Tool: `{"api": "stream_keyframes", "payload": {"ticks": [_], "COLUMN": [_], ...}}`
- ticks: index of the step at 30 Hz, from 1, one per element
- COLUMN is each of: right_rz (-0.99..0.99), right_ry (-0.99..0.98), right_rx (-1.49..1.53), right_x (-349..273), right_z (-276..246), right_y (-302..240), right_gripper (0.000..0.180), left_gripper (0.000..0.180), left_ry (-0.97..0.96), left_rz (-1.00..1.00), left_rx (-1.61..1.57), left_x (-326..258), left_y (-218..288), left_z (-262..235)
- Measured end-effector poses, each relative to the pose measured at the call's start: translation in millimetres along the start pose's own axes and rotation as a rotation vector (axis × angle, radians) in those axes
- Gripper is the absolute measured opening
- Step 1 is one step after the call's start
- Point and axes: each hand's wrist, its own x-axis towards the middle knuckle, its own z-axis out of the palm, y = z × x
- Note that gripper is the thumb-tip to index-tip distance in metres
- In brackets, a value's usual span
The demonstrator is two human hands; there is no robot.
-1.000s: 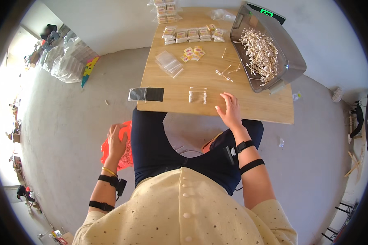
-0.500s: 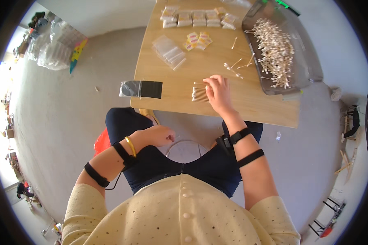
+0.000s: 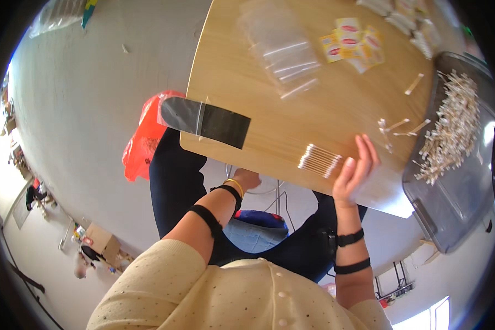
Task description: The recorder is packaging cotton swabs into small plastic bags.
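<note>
A neat row of cotton swabs (image 3: 320, 160) lies side by side near the table's front edge. Just to its right is my right hand (image 3: 356, 175), palm tilted, fingers stretched out and thumb apart, with nothing visible in it. My left hand (image 3: 246, 179) hangs low by the table's front edge, above my lap; its fingers are hidden. A few loose cotton swabs (image 3: 393, 127) lie scattered beyond my right hand. At the right, a grey translucent plastic bin (image 3: 443, 212) holds a big heap of cotton swabs (image 3: 450, 129).
A black strip with a clear end (image 3: 223, 125) overhangs the wooden table's (image 3: 280, 129) left edge. Farther back are clear zip bags (image 3: 283, 47), small yellow-and-white packets (image 3: 352, 41) and stacked white packs (image 3: 404, 16). A red plastic bag (image 3: 143, 143) shows beside my left leg.
My right hand has come off the swab row and opened to its right. The view has turned and come closer to the table. My left hand stays low by the edge.
</note>
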Motion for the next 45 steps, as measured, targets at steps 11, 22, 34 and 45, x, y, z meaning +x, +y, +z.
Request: {"api": "stream_keyframes", "payload": {"ticks": [11,22,34,45], "right_rz": [-0.004,-0.036,0.137,0.119], "right_ry": [0.056,0.035,0.039,-0.037], "right_rx": [0.042,-0.217,-0.244,-0.346], "right_x": [2.1,9.7,-2.2,-7.2], "right_z": [7.9,-7.1,-5.4,-21.1], "right_y": [1.7,13.8,2.1,28.9], "right_gripper": [0.05,0.053,0.061,0.064], "left_gripper": [0.039,0.047,0.018,0.013], "left_ry": [0.449,0.236,0.56,0.729], "left_rz": [-0.715,-1.192,-1.24,-1.256], "left_rx": [-0.688,-1.293,-0.584,-0.532], "left_x": [111.1,177.7,185.8,177.0], "left_y": [-173.9,-142.7,-135.4,-142.4], "left_z": [90.0,181.9,167.5,175.5]}}
